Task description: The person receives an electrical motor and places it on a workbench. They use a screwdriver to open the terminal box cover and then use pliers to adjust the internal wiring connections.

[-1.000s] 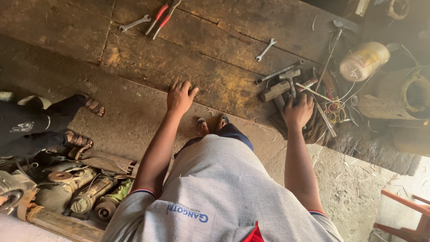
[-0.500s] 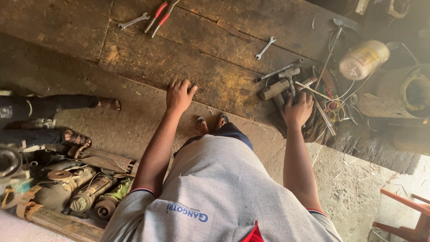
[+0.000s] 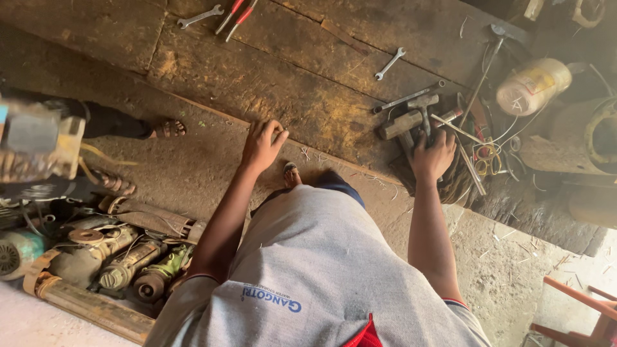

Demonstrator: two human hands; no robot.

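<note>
Head view: your hands have barely moved in the last second, so no progress.
Left hand stays pressed on the wooden bench edge, centre frame, gripping nothing; right hand stays clenched among the metal tools right of centre, but you can't tell which one it holds.

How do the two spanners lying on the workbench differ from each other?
The spanner near the red-handled pliers lies close to the bench's far edge; the spanner near the middle lies nearer the right hand. The first looks longer and lies flatter across; the second slants steeply. Both are bare grey metal, untouched.
</note>
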